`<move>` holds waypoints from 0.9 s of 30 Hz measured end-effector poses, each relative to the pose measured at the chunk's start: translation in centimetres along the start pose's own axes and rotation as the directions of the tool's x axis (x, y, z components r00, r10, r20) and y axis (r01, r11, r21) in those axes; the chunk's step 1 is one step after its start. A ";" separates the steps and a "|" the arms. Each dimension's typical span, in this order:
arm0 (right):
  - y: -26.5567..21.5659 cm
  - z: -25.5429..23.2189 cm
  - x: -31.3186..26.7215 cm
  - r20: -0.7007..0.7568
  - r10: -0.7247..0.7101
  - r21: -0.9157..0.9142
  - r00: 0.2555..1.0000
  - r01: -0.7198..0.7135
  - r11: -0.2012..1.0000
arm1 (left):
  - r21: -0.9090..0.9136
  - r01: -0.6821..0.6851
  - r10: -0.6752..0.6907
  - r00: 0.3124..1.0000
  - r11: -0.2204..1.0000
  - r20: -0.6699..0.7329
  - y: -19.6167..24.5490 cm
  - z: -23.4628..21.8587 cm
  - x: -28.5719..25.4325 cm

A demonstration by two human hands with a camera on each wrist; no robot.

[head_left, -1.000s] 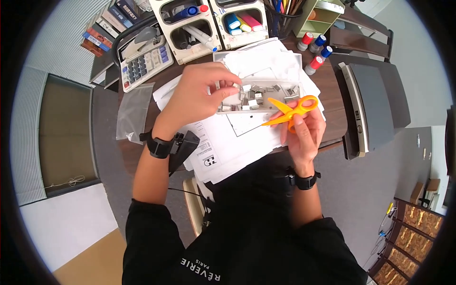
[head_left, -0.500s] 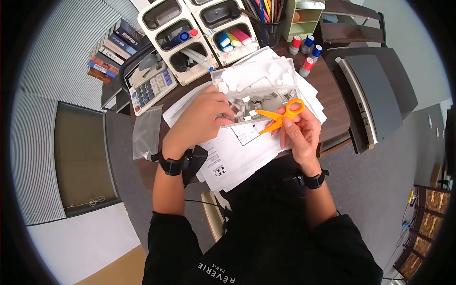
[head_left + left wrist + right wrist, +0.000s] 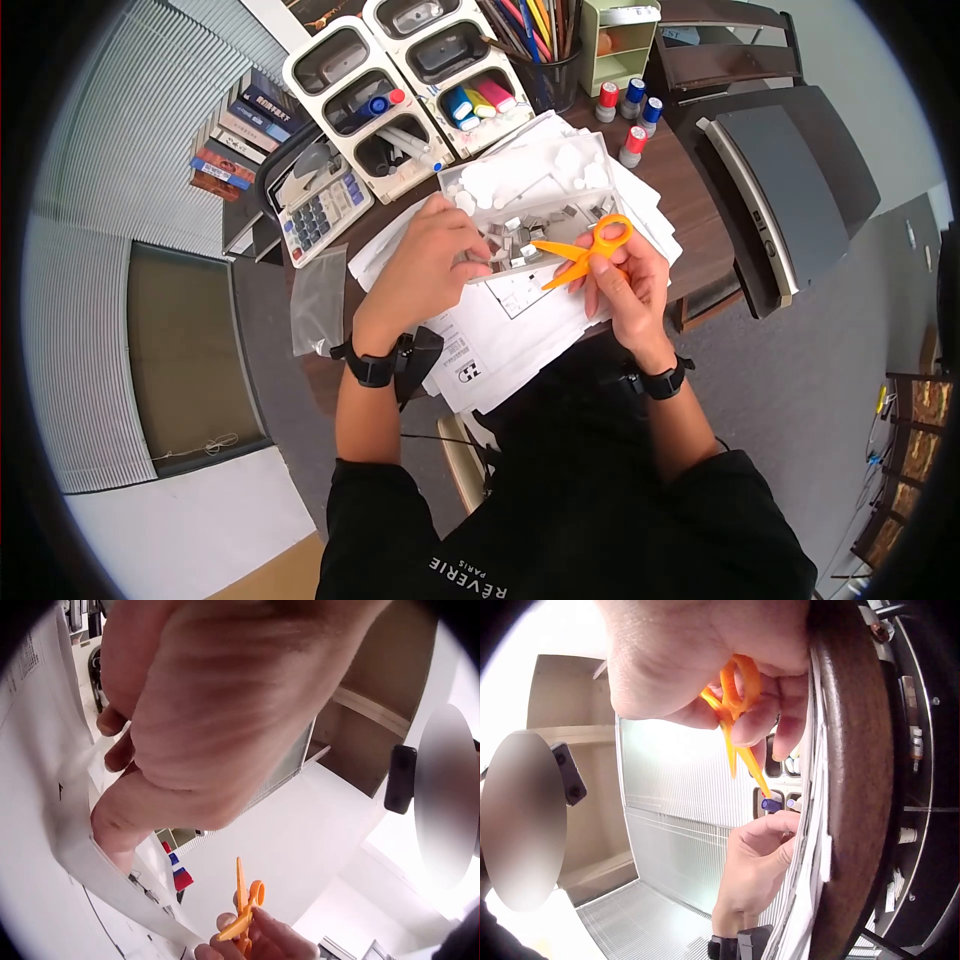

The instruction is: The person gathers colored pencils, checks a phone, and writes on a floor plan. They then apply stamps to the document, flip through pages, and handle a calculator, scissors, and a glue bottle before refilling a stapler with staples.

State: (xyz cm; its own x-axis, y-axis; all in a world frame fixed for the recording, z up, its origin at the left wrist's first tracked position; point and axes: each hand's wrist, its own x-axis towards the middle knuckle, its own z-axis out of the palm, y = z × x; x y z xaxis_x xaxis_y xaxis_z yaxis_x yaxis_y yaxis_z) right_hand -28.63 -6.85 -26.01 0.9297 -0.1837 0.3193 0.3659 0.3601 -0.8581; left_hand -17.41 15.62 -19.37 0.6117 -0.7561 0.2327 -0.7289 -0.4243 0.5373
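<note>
My left hand [image 3: 425,255] reaches into the left end of a clear plastic box [image 3: 505,275], with thumb and fingertips down among small silvery metal pieces [image 3: 520,240]. In the left wrist view the thumb dips behind the box's pale wall [image 3: 112,881]. The fingertips are hidden, so I cannot tell whether they pinch a piece. To the right of the box, my right hand [image 3: 632,300] holds orange scissors [image 3: 585,255] by the handles. Their blades are spread and point left over the box's front edge. The right wrist view shows the scissors [image 3: 735,712] between thumb and fingers.
White papers [image 3: 530,335] lie under the box. Behind it, a compartment with white pieces [image 3: 480,185] adjoins. Farther back stand a pen organizer [image 3: 400,185], a calculator [image 3: 320,215], a pencil cup [image 3: 550,80] and several red- and blue-capped bottles [image 3: 633,145]. A plastic bag [image 3: 318,310] lies left.
My left hand has lowered from above the box into its left end. The right hand still holds the scissors, their blades spread. The head view has shifted.
</note>
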 end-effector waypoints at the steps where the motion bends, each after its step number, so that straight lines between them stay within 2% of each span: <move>1: 0.0 0.1 0.0 0.000 0.013 0.016 1.000 -0.013 1.000 | 0.003 -0.002 0.002 1.000 1.000 0.011 0.2 0.0 -0.1; 8: -0.4 0.3 0.0 -0.002 0.037 0.026 0.999 -0.037 0.999 | 0.063 0.021 -0.023 0.999 0.998 0.035 0.3 0.5 0.0; 11: -0.2 0.1 -0.1 0.004 0.019 0.049 1.000 -0.020 0.999 | -0.010 0.037 -0.037 0.999 0.999 0.008 0.7 0.0 0.1; 13: 0.0 0.1 -0.1 0.006 0.019 0.059 1.000 -0.019 0.998 | -0.152 0.166 -0.177 0.982 0.974 -0.061 1.4 -0.3 0.3; 14: 0.0 0.0 -0.1 0.006 0.022 0.067 1.000 -0.022 0.998 | -0.151 0.164 -0.175 0.983 0.975 -0.061 1.4 0.0 0.3; 16: -0.5 0.5 -0.1 -0.013 0.042 0.041 0.999 -0.042 0.998 | -0.354 0.102 -0.158 0.978 0.929 -0.133 1.2 0.6 0.3; 17: -0.8 0.7 0.0 -0.029 0.062 0.015 0.998 -0.062 0.998 | -0.356 0.098 -0.154 0.979 0.929 -0.131 1.3 0.6 0.3; 19: -0.8 0.5 -0.1 -0.024 0.078 -0.023 0.997 -0.079 0.997 | -0.511 0.137 -0.194 0.979 0.849 -0.059 1.6 0.9 0.3; 20: -0.7 0.5 -0.1 -0.015 0.096 -0.057 0.995 -0.097 0.994 | -0.512 0.138 -0.193 0.980 0.848 -0.055 1.5 1.0 0.3; 22: -1.0 0.5 0.0 -0.029 0.115 -0.080 0.993 -0.117 0.990 | -0.472 0.033 -0.098 0.989 0.881 -0.113 1.1 1.3 0.3; 24: -0.9 0.7 0.0 -0.041 0.134 -0.100 0.990 -0.137 0.986 | -0.447 0.000 -0.064 0.990 0.895 -0.128 1.2 1.2 0.4; 27: -0.5 0.8 0.1 -0.043 0.066 -0.110 0.997 -0.070 0.991 | -0.421 -0.047 -0.019 0.988 0.906 -0.151 1.3 1.1 0.6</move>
State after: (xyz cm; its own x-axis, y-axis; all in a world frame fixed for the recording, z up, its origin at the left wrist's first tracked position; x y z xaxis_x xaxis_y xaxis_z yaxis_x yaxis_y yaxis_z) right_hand -28.68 -6.33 -25.17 0.9490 -0.1986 0.2447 0.2928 0.2690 -0.9175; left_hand -18.35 14.07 -19.39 0.6651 -0.6638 0.3420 -0.5593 -0.1395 0.8171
